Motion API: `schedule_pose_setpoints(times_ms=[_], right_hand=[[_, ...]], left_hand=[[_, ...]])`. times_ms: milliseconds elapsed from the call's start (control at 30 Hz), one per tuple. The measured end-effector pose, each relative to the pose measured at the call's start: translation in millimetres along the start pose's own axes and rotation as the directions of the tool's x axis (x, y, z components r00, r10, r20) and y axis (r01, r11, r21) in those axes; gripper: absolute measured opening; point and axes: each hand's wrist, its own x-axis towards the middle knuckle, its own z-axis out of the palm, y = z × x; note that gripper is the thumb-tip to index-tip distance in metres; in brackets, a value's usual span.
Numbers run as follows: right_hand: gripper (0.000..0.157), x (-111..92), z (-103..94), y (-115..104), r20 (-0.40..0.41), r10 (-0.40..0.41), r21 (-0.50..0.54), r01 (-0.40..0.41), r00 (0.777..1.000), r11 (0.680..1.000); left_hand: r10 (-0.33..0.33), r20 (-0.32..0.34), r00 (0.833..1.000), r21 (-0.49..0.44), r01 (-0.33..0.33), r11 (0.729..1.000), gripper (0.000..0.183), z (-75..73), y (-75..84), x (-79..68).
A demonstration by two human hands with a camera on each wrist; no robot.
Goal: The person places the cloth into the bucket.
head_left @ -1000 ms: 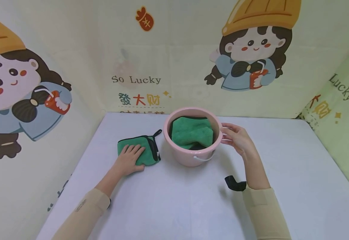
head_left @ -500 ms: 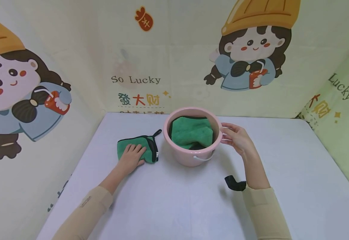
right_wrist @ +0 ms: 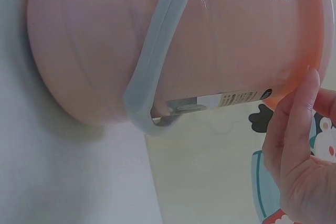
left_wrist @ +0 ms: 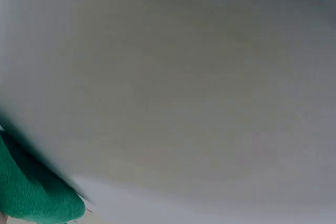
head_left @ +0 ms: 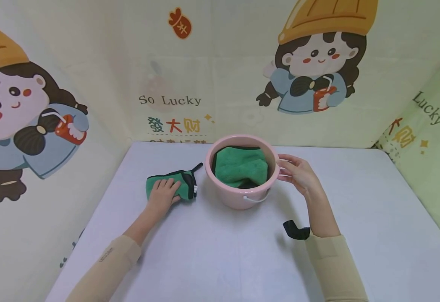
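A folded green cloth [head_left: 184,192] with black edging and a black hanging loop lies on the table, left of a pink bucket [head_left: 239,199]. My left hand [head_left: 161,197] grips this cloth from above, fingers over its top and thumb at its near edge. In the left wrist view only a rounded fold of the green cloth [left_wrist: 39,198] shows, low in the corner. My right hand [head_left: 299,174] pinches the bucket's rim on the right side, as the right wrist view of the hand [right_wrist: 296,150] also shows. Inside the upright bucket sits another green cloth [head_left: 240,167].
The bucket's pale handle [head_left: 255,200] hangs down at its front. A black wrist mount [head_left: 296,230] juts from the right sleeve. Behind the white table [head_left: 212,256] stands a printed backdrop [head_left: 235,79], with side panels left and right.
The left fingers and thumb have drawn together, and the cloth under them has become narrower, its near edge pulled away from me. The right hand and bucket have stayed still.
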Motion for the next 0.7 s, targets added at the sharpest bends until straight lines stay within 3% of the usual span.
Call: schedule_pose_setpoints(times_ms=[167, 400, 567, 700], right_hand=[[0.054, 0, -0.2, -1, 0.011, 0.001, 0.004, -0.001, 1.000, 1.000], [0.054, 0, -0.3, -2, 0.007, 0.014, -0.006, -0.014, 1.000, 1.000], [0.054, 1, -0.5, -1, 0.012, 0.007, -0.007, -0.007, 1.000, 1.000], [0.053, 2, -0.4, -1, 0.013, 0.008, -0.010, -0.008, 1.000, 1.000]], left_hand=[[-0.115, -0.061, 0.991, -0.077, 0.110, 0.991, 0.048, -17.6, -1.9, 10.2], [-0.261, -0.097, 0.961, -0.192, 0.239, 0.952, 0.044, -51.8, -7.5, 36.0], [-0.301, -0.176, 0.937, -0.235, 0.257, 0.937, 0.043, -74.2, -5.8, 56.0], [-0.291, -0.244, 0.925, -0.246, 0.232, 0.941, 0.044, -90.8, 0.6, 71.4]])
